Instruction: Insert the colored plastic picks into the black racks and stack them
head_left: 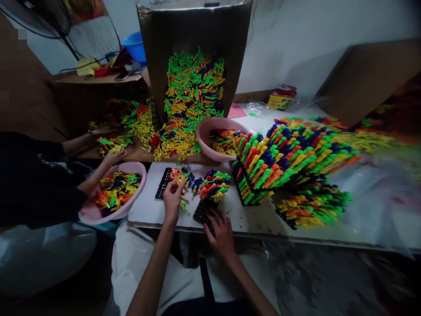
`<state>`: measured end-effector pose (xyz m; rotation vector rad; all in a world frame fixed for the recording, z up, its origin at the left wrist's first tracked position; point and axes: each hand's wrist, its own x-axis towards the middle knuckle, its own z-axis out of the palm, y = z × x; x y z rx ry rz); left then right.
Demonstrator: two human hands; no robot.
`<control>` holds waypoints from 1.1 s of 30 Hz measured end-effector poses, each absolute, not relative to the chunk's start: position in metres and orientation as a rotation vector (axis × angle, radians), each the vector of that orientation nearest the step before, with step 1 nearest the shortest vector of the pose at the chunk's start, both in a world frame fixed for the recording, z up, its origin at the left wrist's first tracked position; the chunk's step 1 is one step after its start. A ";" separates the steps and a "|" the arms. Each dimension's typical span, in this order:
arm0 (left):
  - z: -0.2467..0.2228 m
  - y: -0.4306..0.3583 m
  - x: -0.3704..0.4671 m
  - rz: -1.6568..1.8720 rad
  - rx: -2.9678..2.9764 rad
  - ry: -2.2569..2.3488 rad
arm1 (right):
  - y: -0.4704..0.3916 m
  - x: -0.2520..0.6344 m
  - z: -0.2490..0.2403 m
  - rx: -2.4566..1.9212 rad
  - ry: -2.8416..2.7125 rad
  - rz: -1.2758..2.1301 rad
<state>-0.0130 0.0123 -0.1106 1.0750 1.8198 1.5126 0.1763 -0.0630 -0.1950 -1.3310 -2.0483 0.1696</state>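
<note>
My left hand (172,201) is over the white tabletop with thumb and fingers closed in a pinch. Whatever is in the pinch is too small to make out; small orange plastic pieces (176,174) lie just past the fingertips. My right hand (222,230) rests with outstretched fingers on the near end of a black perforated tray (201,211). Upright plastic pieces (214,185) in red, green, yellow, blue and orange fill that tray's far part. A second black perforated tray (162,184) lies left of my left hand, and a few blue pieces (196,185) are between the trays.
Filled trays (289,153) are stacked at the right. A pink basin (201,136) of pieces stands behind, below a tipped carton (240,57) spilling more. At the left, a co-worker's hands (115,156) are above another pink basin (143,184).
</note>
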 end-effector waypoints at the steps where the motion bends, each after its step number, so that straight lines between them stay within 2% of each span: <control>1: -0.110 0.004 -0.009 1.550 1.008 1.704 | -0.063 0.176 -0.195 -1.342 -2.049 0.171; 7: -0.136 -0.041 0.029 1.377 1.189 1.661 | -0.065 0.176 -0.194 -1.371 -2.075 0.212; 12: -0.158 -0.033 0.044 1.325 1.576 1.833 | -0.065 0.175 -0.194 -1.367 -2.073 0.227; 25: -0.137 -0.024 0.058 0.863 1.828 2.124 | -0.063 0.178 -0.193 -1.319 -2.058 0.287; 33: -0.149 -0.023 0.057 0.693 1.891 2.069 | -0.064 0.177 -0.198 -1.352 -2.088 0.257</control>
